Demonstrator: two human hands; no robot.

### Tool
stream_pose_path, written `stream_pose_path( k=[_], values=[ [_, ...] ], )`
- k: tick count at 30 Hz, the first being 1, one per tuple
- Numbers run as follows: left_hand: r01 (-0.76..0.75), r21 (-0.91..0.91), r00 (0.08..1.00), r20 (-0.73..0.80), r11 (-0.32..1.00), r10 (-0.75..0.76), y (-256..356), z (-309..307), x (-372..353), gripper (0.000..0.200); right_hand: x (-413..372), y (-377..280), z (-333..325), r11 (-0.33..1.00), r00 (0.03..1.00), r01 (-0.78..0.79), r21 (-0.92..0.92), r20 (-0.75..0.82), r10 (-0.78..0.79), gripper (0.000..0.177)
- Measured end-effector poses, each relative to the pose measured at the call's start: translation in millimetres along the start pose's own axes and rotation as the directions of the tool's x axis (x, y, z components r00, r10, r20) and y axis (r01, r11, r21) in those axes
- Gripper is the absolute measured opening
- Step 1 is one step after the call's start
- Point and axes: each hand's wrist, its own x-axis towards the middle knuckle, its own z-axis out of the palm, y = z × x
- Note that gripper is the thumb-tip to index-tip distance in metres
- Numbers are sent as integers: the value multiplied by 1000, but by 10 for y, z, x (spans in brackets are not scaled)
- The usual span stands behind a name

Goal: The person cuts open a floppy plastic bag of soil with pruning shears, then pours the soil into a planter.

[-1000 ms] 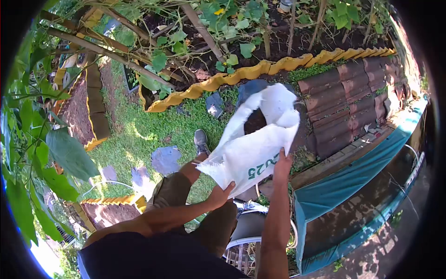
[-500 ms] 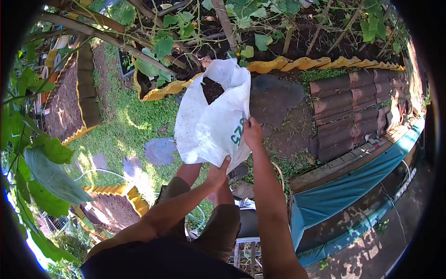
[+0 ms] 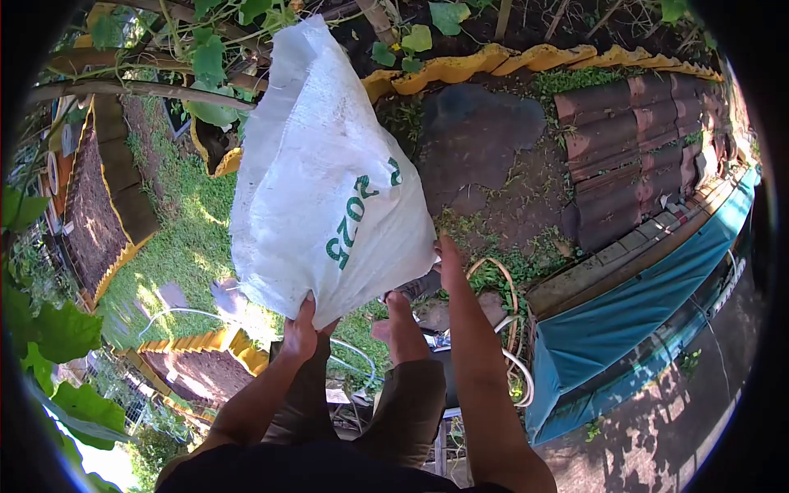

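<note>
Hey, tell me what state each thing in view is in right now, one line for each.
White sack: spread out, creased, green "2025" showing, held at its lower edge; contents not visible
Left hand: closed on the sack
Right hand: closed on the sack's lower right corner
Brown tiles: laid in rows
Teal sheet: spread, creased
Yellow edging: standing along the bed

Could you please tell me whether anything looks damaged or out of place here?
The white sack, held between the left hand and right hand, looks slightly damaged: its lower edge near the left hand appears frayed, with loose fibres rather than a neat hem.
</note>
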Motion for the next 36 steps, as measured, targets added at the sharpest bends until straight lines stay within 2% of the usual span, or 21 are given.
stream_pose_path(
  k=[2,3,4,5,7,8,9,11,12,14,16,17,20,21,23,24,26,27,30,33,36],
  values=[
    [-83,157,995,75,984,72,-90,-214,27,47,14,-91,183,984,969,-171,42,-172,176,90],
    [-160,373,986,112,914,127,-181,-387,10,46,66,-73,243,960,925,-269,79,-256,280,90],
    [-244,580,970,157,777,187,-246,-499,-21,45,160,-4,260,912,847,-392,123,-338,410,87],
    [-293,668,956,187,684,226,-336,-569,-68,44,256,56,270,848,746,-501,174,-410,525,84],
    [-329,586,942,252,740,220,-195,-426,-80,43,474,434,157,811,827,-478,338,-138,545,82],
    [-344,501,933,277,794,230,-127,-325,-75,42,631,625,108,796,864,-453,402,-20,503,81],
    [-286,449,952,233,846,198,-84,-264,-102,36,784,813,61,767,887,-442,465,98,451,80],
    [-325,460,935,288,826,208,-144,-420,-76,32,963,1141,61,720,921,-389,575,271,282,78],
    [-342,463,925,317,818,208,-114,-431,-87,30,937,1198,83,719,913,-407,564,279,297,75],
    [-541,574,836,448,615,317,-43,-400,-107,28,841,1201,48,728,904,-425,537,285,318,69],
    [-719,606,694,599,340,401,198,-220,-176,27,649,1229,84,733,930,-368,572,231,287,62],
    [-709,665,691,589,234,419,258,-158,-222,27,532,1275,123,732,942,-336,593,203,268,58],
    [-589,680,806,454,436,380,871,267,-355,26,129,1315,226,742,974,-223,632,112,197,53],
    [-538,661,843,417,524,340,873,263,-344,31,-36,1290,245,753,979,-201,627,104,175,53],
    [-559,563,828,421,609,371,891,279,-208,32,-319,1209,266,768,987,-157,620,85,133,52],
    [-561,513,824,421,650,379,955,312,-175,33,-458,1152,234,756,981,-189,626,91,170,52],
    [-561,376,827,309,738,470,1180,548,-102,33,-683,1001,159,730,965,-251,636,104,241,52],
    [-494,227,869,175,840,463,1197,659,-29,41,-879,631,223,755,949,-296,585,92,301,52],
    [-370,132,927,118,919,356,1203,793,308,41,-761,557,156,852,968,-187,488,-58,246,60],
    [-392,25,917,92,920,388,681,739,757,42,-208,1113,-238,953,962,-128,275,-199,186,72],
    [-339,-12,939,64,941,339,507,696,663,42,-156,1060,-408,953,909,-265,-148,-369,196,81]
  ],
)
